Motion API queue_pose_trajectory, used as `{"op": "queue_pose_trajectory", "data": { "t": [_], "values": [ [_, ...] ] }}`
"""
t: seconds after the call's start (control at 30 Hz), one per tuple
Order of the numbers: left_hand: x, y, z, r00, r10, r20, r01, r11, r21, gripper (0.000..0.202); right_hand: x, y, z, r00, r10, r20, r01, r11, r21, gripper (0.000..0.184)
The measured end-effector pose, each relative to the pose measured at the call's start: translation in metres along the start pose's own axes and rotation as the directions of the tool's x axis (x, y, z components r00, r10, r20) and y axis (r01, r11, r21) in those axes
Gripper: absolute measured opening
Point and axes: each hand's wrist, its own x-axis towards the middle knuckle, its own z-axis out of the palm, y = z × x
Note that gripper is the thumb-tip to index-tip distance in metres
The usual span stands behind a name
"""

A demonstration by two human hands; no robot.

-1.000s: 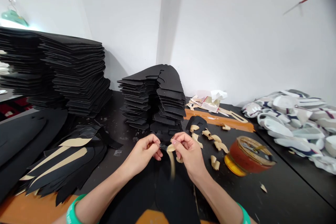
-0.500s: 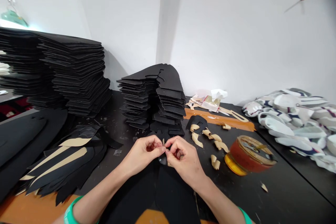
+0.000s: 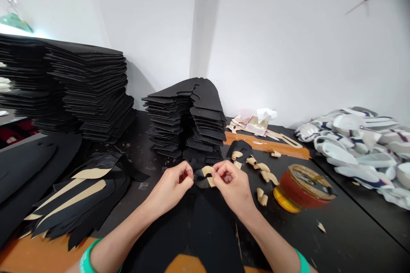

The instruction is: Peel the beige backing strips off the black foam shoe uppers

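Head bent over a black desk (image 3: 355, 232), a person works a small curved black piece (image 3: 200, 183) between two bare hands, apparently separating its beige backing (image 3: 207, 170). The left hand (image 3: 173, 185) closes thumb and fingers in a narrow pinch, seemingly on the piece's dark end; the right hand (image 3: 235, 185) pinches the beige strip at the opposite end. The next move seems to call for a firm left hold and a careful pull by the right, lest the thin material tear or fold. The piece spans the short gap between the fingertips, above large black panels (image 3: 211, 230) and in front of a stack of black cutouts (image 3: 208, 115). Curled beige scraps (image 3: 262, 198) lie right of the hands, near an amber round container (image 3: 304, 194).
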Motion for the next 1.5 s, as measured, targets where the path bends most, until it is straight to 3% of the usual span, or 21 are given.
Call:
{"op": "queue_pose_trajectory", "data": {
  "t": [0.13, 0.27, 0.33, 0.4, 0.47, 0.57, 0.63, 0.73, 0.83, 0.97, 1.03, 1.13, 1.23, 1.33, 1.43, 1.5],
  "values": [
    [0.005, -0.001, 0.0, 0.997, -0.06, -0.039, 0.049, 0.971, -0.233, 0.007, 0.008, 0.008, -0.004, 0.99, 0.128, -0.065, -0.116, 0.981, 0.153, 0.033],
    [0.008, 0.002, 0.0, 0.99, -0.136, -0.036, 0.106, 0.891, -0.441, 0.012, 0.012, 0.015, -0.004, 0.954, 0.296, -0.046, -0.278, 0.931, 0.236, 0.036],
    [0.008, 0.003, 0.0, 0.987, -0.158, -0.029, 0.124, 0.865, -0.486, 0.015, 0.012, 0.015, -0.005, 0.949, 0.301, -0.092, -0.271, 0.929, 0.252, 0.034],
    [0.007, 0.004, -0.001, 0.984, -0.169, -0.056, 0.119, 0.859, -0.498, 0.017, 0.01, 0.01, -0.007, 0.96, 0.192, -0.202, -0.155, 0.971, 0.183, 0.031],
    [0.006, 0.005, -0.001, 0.98, -0.176, -0.09, 0.108, 0.859, -0.5, 0.019, 0.005, 0.001, -0.007, 0.966, -0.025, -0.258, 0.027, 1.0, 0.005, 0.024],
    [0.006, 0.007, -0.001, 0.98, -0.171, -0.105, 0.096, 0.861, -0.499, 0.02, -0.007, -0.013, -0.002, 0.93, -0.361, -0.073, 0.328, 0.901, -0.284, 0.014],
    [0.006, 0.008, -0.001, 0.98, -0.169, -0.108, 0.094, 0.862, -0.498, 0.02, -0.014, -0.019, 0.003, 0.872, -0.479, 0.105, 0.479, 0.788, -0.387, 0.014],
    [0.007, 0.008, -0.001, 0.979, -0.171, -0.113, 0.093, 0.863, -0.497, 0.021, -0.017, -0.019, 0.009, 0.815, -0.536, 0.221, 0.571, 0.674, -0.469, 0.014],
    [0.007, 0.008, 0.0, 0.982, -0.158, -0.101, 0.088, 0.864, -0.496, 0.021, -0.015, -0.015, 0.011, 0.795, -0.548, 0.26, 0.593, 0.611, -0.525, 0.012],
    [0.005, 0.008, 0.002, 0.985, -0.157, -0.066, 0.098, 0.838, -0.537, 0.02, -0.012, -0.018, 0.012, 0.802, -0.541, 0.254, 0.584, 0.621, -0.522, 0.016],
    [0.003, 0.008, 0.001, 0.988, -0.141, -0.067, 0.068, 0.777, -0.625, 0.013, -0.014, -0.025, 0.011, 0.829, -0.522, 0.201, 0.55, 0.694, -0.464, 0.015],
    [0.003, 0.009, -0.004, 0.987, -0.059, -0.149, -0.076, 0.646, -0.76, 0.016, -0.017, -0.039, 0.01, 0.9, -0.418, 0.126, 0.436, 0.856, -0.279, 0.011],
    [0.002, 0.015, -0.012, 0.983, 0.017, -0.185, -0.157, 0.611, -0.776, 0.018, -0.02, -0.053, 0.006, 0.963, -0.25, 0.102, 0.251, 0.968, 0.003, 0.011],
    [-0.005, 0.026, -0.017, 0.995, 0.076, -0.07, -0.102, 0.633, -0.768, 0.013, -0.022, -0.061, 0.001, 0.987, -0.031, 0.156, -0.01, 0.967, 0.255, 0.014],
    [-0.02, 0.035, -0.02, 0.995, 0.086, 0.042, -0.024, 0.65, -0.76, 0.01, -0.026, -0.062, -0.002, 0.96, 0.185, 0.211, -0.256, 0.885, 0.388, 0.02],
    [-0.033, 0.037, -0.02, 0.996, 0.066, 0.062, 0.001, 0.675, -0.738, 0.01, -0.031, -0.06, -0.001, 0.935, 0.28, 0.219, -0.351, 0.82, 0.452, 0.024]
  ]
}}
